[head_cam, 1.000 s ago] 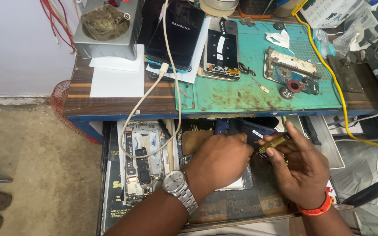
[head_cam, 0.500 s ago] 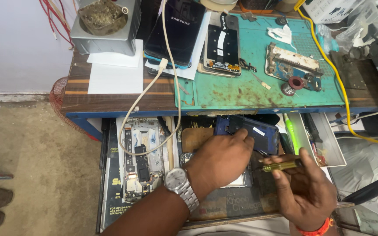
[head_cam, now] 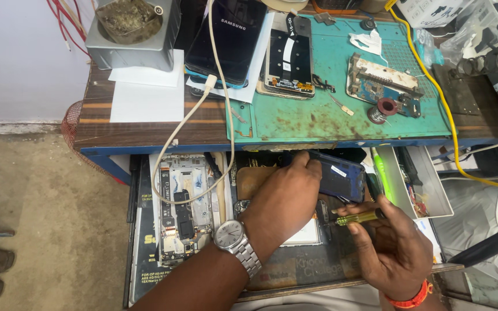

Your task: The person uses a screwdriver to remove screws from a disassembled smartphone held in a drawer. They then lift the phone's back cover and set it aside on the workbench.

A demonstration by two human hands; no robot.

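Two hands by the drawer (head_cam: 145, 230): left hand (head_cam: 283, 198) now gripping blue phone (head_cam: 341, 178), lifted higher; right hand (head_cam: 393, 247) fingers closed around screwdriver (head_cam: 358, 217).

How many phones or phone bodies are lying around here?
4: dark phone and opened one on the bench, stripped frame in the drawer, blue one under the left hand. More may be hidden.

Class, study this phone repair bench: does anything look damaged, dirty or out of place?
Yes. The green work mat is stained with brown, rust-like blotches. On it lies an opened phone with its insides exposed, and another stripped phone frame sits in the open drawer. A white cable trails over the table edge into that drawer.
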